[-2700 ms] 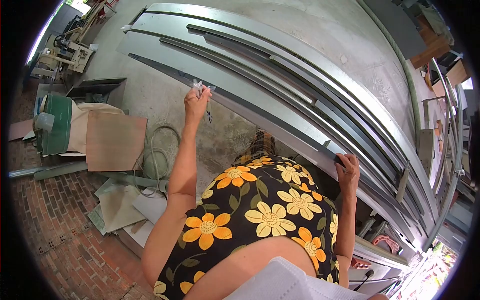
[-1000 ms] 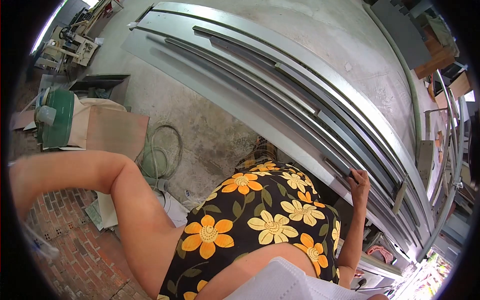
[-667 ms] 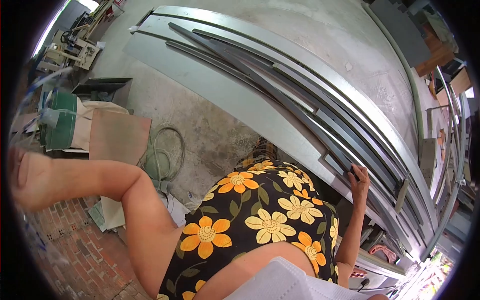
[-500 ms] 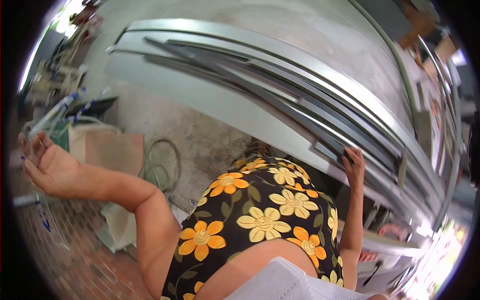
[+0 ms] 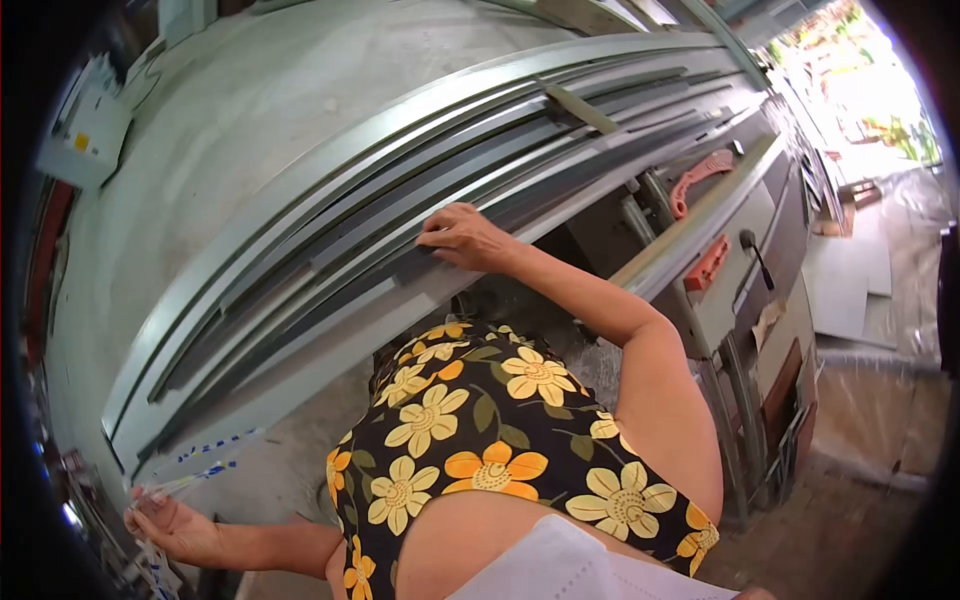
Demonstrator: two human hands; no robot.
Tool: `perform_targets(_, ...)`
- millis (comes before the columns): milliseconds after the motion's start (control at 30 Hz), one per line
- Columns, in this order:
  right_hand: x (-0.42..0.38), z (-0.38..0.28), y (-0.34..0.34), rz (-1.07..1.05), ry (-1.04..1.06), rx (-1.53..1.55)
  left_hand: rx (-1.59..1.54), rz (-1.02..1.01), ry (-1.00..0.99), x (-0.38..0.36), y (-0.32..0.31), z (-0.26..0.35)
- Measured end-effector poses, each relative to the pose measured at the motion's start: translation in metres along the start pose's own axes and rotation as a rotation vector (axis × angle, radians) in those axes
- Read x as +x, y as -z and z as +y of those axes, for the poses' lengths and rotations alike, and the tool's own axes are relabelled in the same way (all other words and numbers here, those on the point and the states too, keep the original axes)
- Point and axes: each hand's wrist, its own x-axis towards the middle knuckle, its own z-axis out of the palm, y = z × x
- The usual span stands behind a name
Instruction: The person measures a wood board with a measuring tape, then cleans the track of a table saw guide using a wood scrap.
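My right hand [image 5: 465, 238] is curled over a dark grey metal strip [image 5: 400, 270], the fingertips closed at its edge. The strip lies lengthwise among several long silver and grey metal profiles [image 5: 380, 185] on a long pale metal-edged bench [image 5: 300, 180]. At the lower left my left hand [image 5: 178, 528] is closed on clear plastic film [image 5: 215, 465] with blue print, which hangs loosely around the fingers. Part of the film falls below that hand, near the dark edge of the view.
A shorter greenish bar [image 5: 580, 108] lies across the profiles. Beside the bench stand panels with a red clamp-like piece [image 5: 703, 180] and an orange-red handle [image 5: 707, 263]. A white box [image 5: 90, 130] is on the floor at upper left. Cardboard [image 5: 880, 410] lies at right.
My view has swung to the right, bringing the panels into fuller sight. My right hand stays at the dark strip, which now lies more in line with the other profiles. The left hand keeps the film.
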Motion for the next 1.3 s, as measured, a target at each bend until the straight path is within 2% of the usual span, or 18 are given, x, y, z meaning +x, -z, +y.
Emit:
perform_targets(33,0.003,-0.003,-0.001,-0.007,-0.002,0.015,-0.002,0.154,0.000,-0.002,-0.019,-0.001)
perform_targets(133,0.005,-0.003,-0.003,-0.060,-0.012,0.042,-0.024,-0.088,0.037,-0.002,-0.034,-0.011)
perform_targets(167,0.004,0.000,-0.005,-0.090,-0.020,0.054,0.052,-0.061,0.031,-0.013,-0.067,-0.002)
perform_targets(267,0.001,0.004,-0.005,-0.105,-0.035,0.050,0.049,-0.236,0.087,-0.017,-0.079,-0.005)
perform_targets(300,0.001,0.005,-0.004,-0.101,-0.036,0.044,0.082,-0.239,0.084,-0.022,-0.091,-0.004)
perform_targets(400,0.000,0.004,0.005,-0.083,-0.073,-0.031,-0.019,-0.403,0.166,-0.032,-0.112,-0.006)
perform_targets(433,0.003,0.003,0.008,-0.049,-0.109,0.036,-0.058,-0.452,0.259,-0.033,-0.117,-0.006)
perform_targets(500,0.016,-0.016,0.026,0.021,-0.184,0.169,-0.133,-0.574,0.297,-0.043,-0.140,-0.011)
perform_targets(600,0.035,-0.063,0.063,0.109,-0.187,0.531,-0.211,-0.779,0.382,-0.058,-0.180,-0.021)
perform_targets(700,0.049,-0.100,0.082,0.087,-0.188,0.868,-0.332,-0.913,0.536,-0.069,-0.228,-0.037)
perform_targets(800,0.042,-0.129,0.082,0.054,-0.174,1.091,-0.505,-0.959,0.641,-0.090,-0.268,-0.049)
perform_targets(933,0.030,-0.132,0.070,0.156,-0.313,1.259,-0.625,-1.040,0.728,-0.108,-0.295,-0.068)
perform_targets(967,0.024,-0.132,0.075,0.256,-0.377,1.314,-0.636,-1.053,0.734,-0.111,-0.299,-0.071)
perform_targets(1067,0.003,-0.118,0.090,0.526,-0.485,1.149,-0.475,-1.115,0.558,-0.116,-0.311,-0.068)
perform_targets(1133,-0.008,-0.112,0.107,0.710,-0.592,1.049,-0.392,-1.204,0.568,-0.111,-0.309,-0.082)
perform_targets(1200,-0.029,-0.106,0.130,0.909,-0.541,0.886,-0.315,-1.294,0.626,-0.112,-0.310,-0.087)
perform_targets(1267,-0.052,-0.095,0.149,1.061,-0.415,0.884,-0.270,-1.369,0.628,-0.114,-0.311,-0.091)
perform_targets(1300,-0.061,-0.095,0.156,1.131,-0.436,0.732,-0.244,-1.403,0.609,-0.116,-0.311,-0.097)
